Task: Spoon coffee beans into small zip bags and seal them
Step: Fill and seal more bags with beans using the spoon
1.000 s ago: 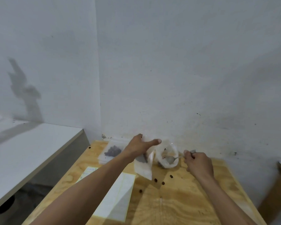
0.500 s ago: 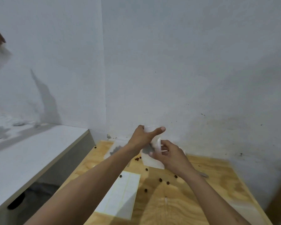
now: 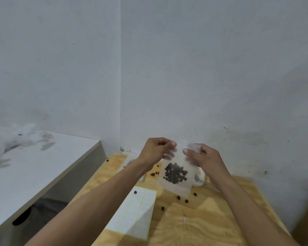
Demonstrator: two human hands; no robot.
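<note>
Zip bag (image 3: 176, 172) held upright above the bench (image 3: 203, 221), pinched at its top edge from both sides: left hand (image 3: 154, 150) gripping the top left corner between thumb and curled fingers, right hand (image 3: 204, 157) gripping the top right likewise. Coffee beans (image 3: 175, 173) clustered in the lower half of the bag. Seal state not discernible; top strip blurred.

Risks noted:
- Incomplete closure if the strip is pressed unevenly; beans likely to spill on tilting.
- Slip of either grip on thin film, dropping the bag onto the bench.
- Stray beans (image 3: 182, 197) lying below the bag, more to its left; liable to roll off.
- White cup (image 3: 199, 178) directly behind the bag, partly hidden; liable to be knocked when lowering.
- Label sheet (image 3: 133, 215) below and left of the bag, one bean resting on it.
</note>
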